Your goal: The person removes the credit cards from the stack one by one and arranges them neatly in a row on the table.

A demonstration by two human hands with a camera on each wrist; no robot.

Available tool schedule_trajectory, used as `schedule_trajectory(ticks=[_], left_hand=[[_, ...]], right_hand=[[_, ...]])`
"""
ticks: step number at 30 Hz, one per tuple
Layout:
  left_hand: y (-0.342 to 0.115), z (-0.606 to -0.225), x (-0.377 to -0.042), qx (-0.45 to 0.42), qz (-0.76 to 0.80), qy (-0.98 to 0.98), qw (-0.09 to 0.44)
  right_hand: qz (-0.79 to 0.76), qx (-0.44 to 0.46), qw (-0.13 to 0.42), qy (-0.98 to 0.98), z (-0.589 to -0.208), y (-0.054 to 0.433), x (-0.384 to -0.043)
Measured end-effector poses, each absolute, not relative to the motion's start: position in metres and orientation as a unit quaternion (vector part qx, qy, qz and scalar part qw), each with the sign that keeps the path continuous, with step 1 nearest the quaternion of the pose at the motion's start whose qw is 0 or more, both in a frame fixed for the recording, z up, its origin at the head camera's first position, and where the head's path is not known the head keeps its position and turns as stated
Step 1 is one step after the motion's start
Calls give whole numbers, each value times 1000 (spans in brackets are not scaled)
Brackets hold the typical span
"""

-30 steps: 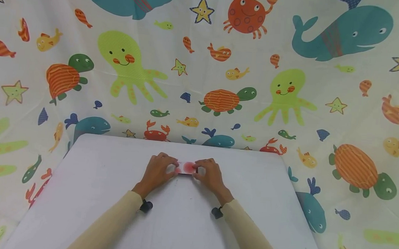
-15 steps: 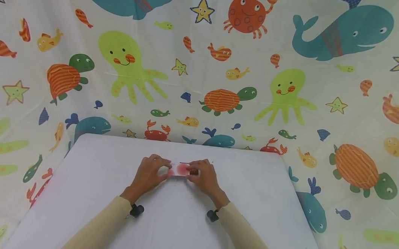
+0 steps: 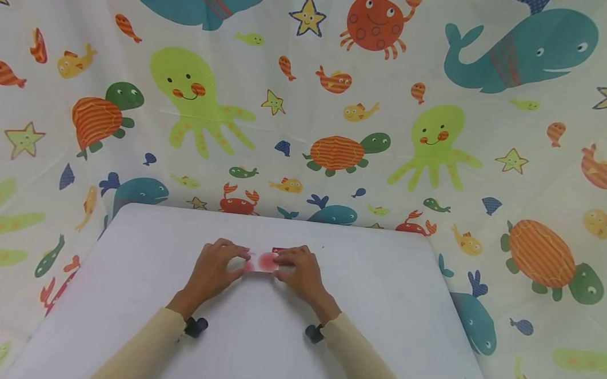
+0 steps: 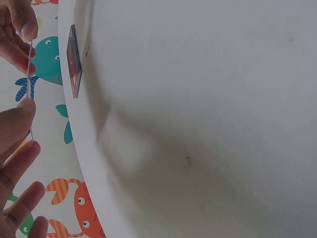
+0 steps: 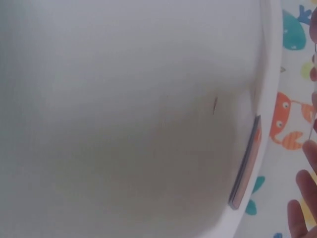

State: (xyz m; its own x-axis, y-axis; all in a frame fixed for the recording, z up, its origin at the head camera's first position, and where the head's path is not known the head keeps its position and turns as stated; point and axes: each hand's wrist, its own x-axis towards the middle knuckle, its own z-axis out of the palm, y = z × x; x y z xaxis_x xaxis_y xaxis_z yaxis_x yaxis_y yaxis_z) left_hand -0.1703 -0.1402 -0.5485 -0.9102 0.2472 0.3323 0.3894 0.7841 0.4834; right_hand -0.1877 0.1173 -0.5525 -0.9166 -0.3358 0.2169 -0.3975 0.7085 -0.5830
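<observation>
Both hands pinch a thin white card (image 3: 265, 262) with pinkish-red round marks, holding it upright above the table. My left hand (image 3: 214, 273) grips its left end between thumb and fingers, and my right hand (image 3: 301, 274) its right end. Seen nearly edge-on in the left wrist view, the card (image 4: 29, 87) is a thin line. Behind the right hand lies a small flat red item (image 3: 277, 249), mostly covered by that hand. The left wrist view shows this as a thin flat stack (image 4: 74, 62) on the table; the right wrist view shows the stack (image 5: 246, 166) too.
A white table (image 3: 254, 336) spreads under the hands. Its far edge meets a curtain (image 3: 297, 120) printed with sea animals. Small dark marks (image 5: 215, 105) dot the tabletop. A small black camera is strapped to each wrist.
Both hands have moved left and slightly nearer with the card between them. The red item, hidden behind the card earlier, now shows partly beyond the right hand.
</observation>
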Motion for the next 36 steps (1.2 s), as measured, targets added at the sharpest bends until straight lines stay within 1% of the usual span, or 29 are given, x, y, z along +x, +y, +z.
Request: schedule_trajectory(ticks=[9, 14, 20, 29, 36], left_hand=[[-151, -546, -162, -171, -275, -936, 142], [-157, -545, -156, -167, -275, -937, 139], [-165, -543, -152, -165, -274, -936, 143], [-176, -541, -146, -150, -284, -939, 124], [-185, -539, -140, -140, -288, -939, 126]], right_hand=[[335, 203, 54, -919, -552, 106, -181], [333, 204, 50, -919, -551, 101, -179], [320, 213, 61, -921, -554, 94, -177], [331, 219, 55, -916, -554, 83, -173], [331, 224, 51, -915, -555, 74, -169]])
